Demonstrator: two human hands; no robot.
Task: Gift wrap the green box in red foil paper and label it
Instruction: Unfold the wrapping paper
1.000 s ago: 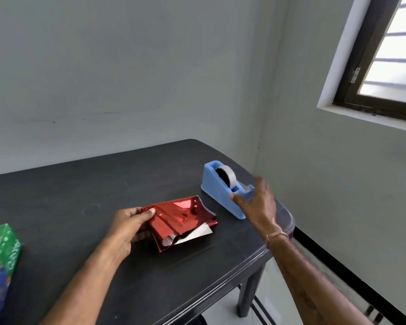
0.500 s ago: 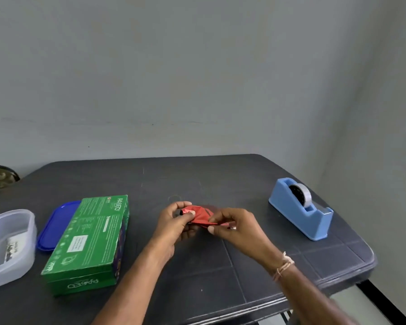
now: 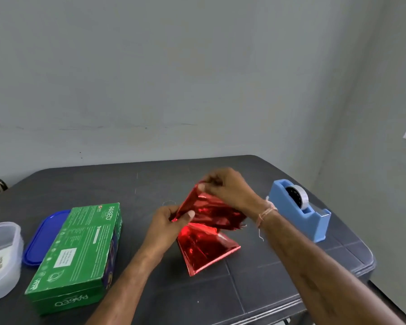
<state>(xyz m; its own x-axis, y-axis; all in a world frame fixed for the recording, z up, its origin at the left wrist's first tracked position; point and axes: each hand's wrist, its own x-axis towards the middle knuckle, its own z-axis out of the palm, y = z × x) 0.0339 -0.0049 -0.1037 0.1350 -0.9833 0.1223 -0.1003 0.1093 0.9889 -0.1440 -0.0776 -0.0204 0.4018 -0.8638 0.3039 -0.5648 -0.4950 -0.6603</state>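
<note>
Where the dark grey plastic desk (image 3: 232, 294) meets the bottom of the view, its near rim and both forearms are cut off. On it, at nine o'clock from the hands, the long green cardboard box (image 3: 80, 249) lies flat and unwrapped. "PASEO" reads on its top and near end, but the print on its white label is too fine to read. The crinkled red foil paper (image 3: 206, 249) is part unfolded, its lower fold reaching down to the desk and its raised part blurred. At three o'clock stands a light blue tape dispenser (image 3: 312, 221). A clear plastic tub (image 3: 2, 273) is cut by the left edge, and the box half hides a dark blue plastic lid (image 3: 42, 238). The left hand (image 3: 167, 224) pinches the foil's left edge, and the blurred right hand (image 3: 225, 186) pinches its top corner at twelve o'clock.
</note>
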